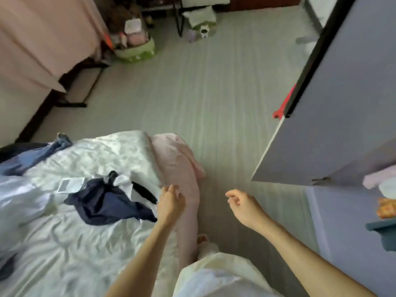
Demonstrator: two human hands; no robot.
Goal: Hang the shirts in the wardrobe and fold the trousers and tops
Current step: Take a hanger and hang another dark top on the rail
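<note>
Both hands, left [170,202] and right [242,203], hang loosely curled, empty; blurred navy garment [107,205].

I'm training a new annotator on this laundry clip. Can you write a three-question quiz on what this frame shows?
1. True or false: the left hand grips the navy garment.
2. Which item lies nearest the left hand? A) the blue jeans B) the navy garment C) the green basket
3. Fill in: the wardrobe door stands ____.

Key
1. False: its fingers hang loosely curled beside the garment, holding nothing. The right hand is empty too.
2. B
3. open, swung out over the floor.
</note>
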